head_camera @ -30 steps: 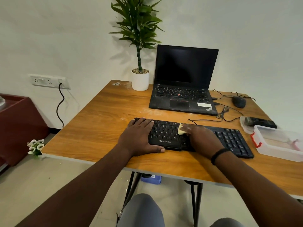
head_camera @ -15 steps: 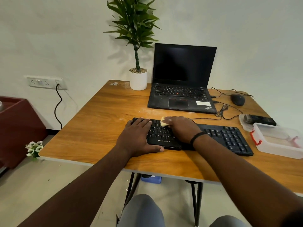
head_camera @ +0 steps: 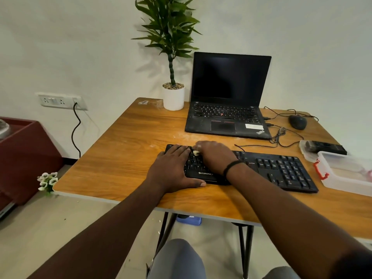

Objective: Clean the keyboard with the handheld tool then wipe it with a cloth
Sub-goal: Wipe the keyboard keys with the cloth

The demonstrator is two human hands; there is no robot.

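Left hand (head_camera: 173, 168) flat, fingers straight, pressing keyboard (head_camera: 261, 168) at its nine o'clock end; right hand (head_camera: 215, 156) fingers curled, pinching pale cloth (head_camera: 195, 152) against keys; wooden tabletop (head_camera: 124, 141) beneath.

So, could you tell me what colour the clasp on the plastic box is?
Red clasp, head view.

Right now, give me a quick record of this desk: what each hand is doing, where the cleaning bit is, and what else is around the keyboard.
left hand: flat on the left end of the keyboard, fingers straight, steadying it
right hand: fingers curled round a pale yellowish wad, pressing it on the upper left keys
laptop: open, screen dark, behind the keyboard
potted plant: left of the laptop
mouse: right of the laptop
clear plastic box: right of the keyboard, red latch
table: wooden
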